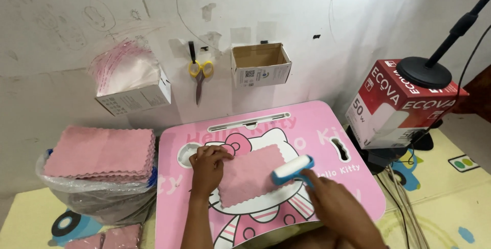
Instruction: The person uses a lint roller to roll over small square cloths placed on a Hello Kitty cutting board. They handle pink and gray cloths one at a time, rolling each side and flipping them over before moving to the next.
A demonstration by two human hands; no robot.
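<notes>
Now left hand [208,170] flat on pink cloth [250,176], right hand [335,205] gripping lint roller [292,169].

Scuffed white wall [307,8] seen behind, pencil-scribbled; scissors [199,77] hung there; patterned yellow play mat [450,198] spread over floor.

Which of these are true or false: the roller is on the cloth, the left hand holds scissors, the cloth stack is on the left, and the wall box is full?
1. The right hand holds a lint roller on the pink cloth. True.
2. The left hand holds the scissors. False: they hang on the wall; the hand presses the cloth's edge.
3. A stack of pink cloths sits left of the pink table. True.
4. The open cardboard box on the wall is full. False: it looks empty.
</notes>
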